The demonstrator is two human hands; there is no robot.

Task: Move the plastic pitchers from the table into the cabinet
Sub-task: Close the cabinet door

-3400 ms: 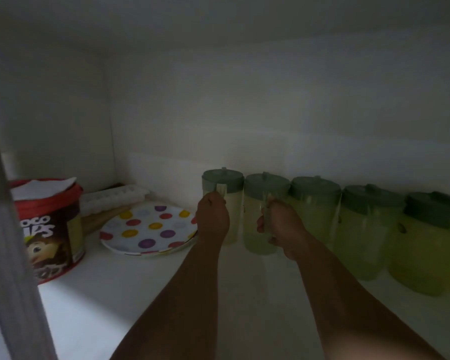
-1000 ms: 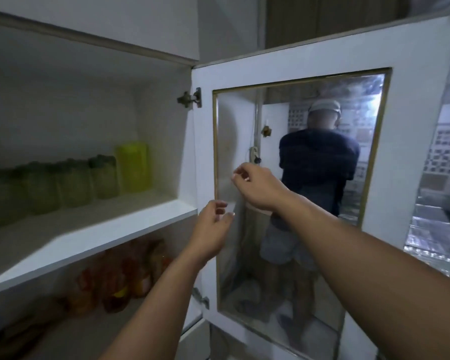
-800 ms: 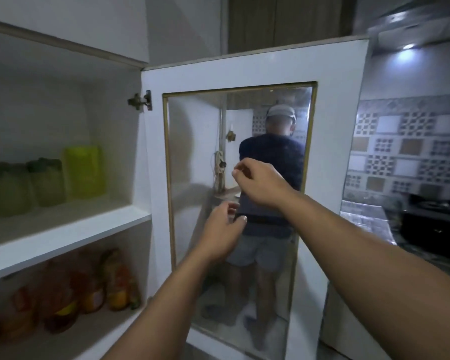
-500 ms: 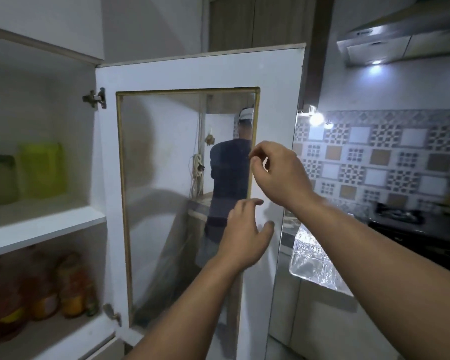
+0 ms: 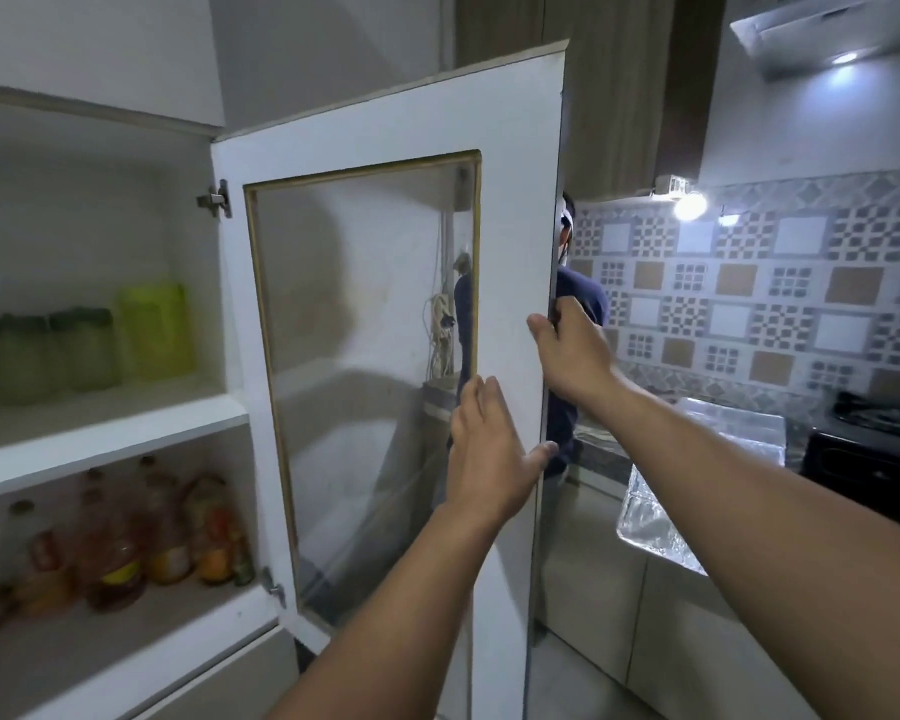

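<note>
Several green-lidded plastic pitchers (image 5: 74, 350) stand in a row on the upper shelf of the white cabinet (image 5: 100, 433), at the left. A brighter yellow-green pitcher (image 5: 154, 330) ends the row on the right. The glass-paned cabinet door (image 5: 510, 200) stands open in the middle of the view. My right hand (image 5: 572, 350) grips the door's free edge. My left hand (image 5: 489, 449) lies flat against the door's white frame, fingers apart, holding nothing.
Oil bottles (image 5: 126, 553) fill the lower shelf. Behind the door stands a person in a dark shirt (image 5: 575, 304), partly hidden. A foil-covered counter (image 5: 697, 491) and a black stove (image 5: 874, 439) lie to the right under a patterned tile wall.
My hands left the pitchers on the shelf and came out of the cabinet. My right hand moved to the door's free edge and took hold; my left hand settled flat on the frame.
</note>
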